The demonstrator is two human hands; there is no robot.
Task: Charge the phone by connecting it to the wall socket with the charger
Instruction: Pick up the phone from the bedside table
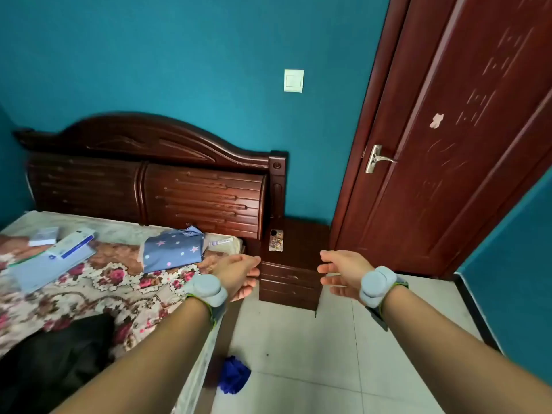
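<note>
The phone (276,240), in a patterned case, lies flat on the left part of a dark wooden nightstand (301,243) beside the bed. My left hand (239,273) and my right hand (340,271) reach forward in front of the nightstand's drawers, palms facing each other, fingers apart and holding nothing. Both hands are below and nearer than the phone, not touching it. A white plate (293,81) sits on the teal wall above the nightstand; it looks like a switch. No charger or cable shows in view.
A bed (89,279) with a floral cover fills the left, carrying a star-patterned blue pillow (171,249), papers and boxes. A dark red door (448,144) stands at the right. A blue fluffy thing (234,375) lies on the tiled floor by the bed.
</note>
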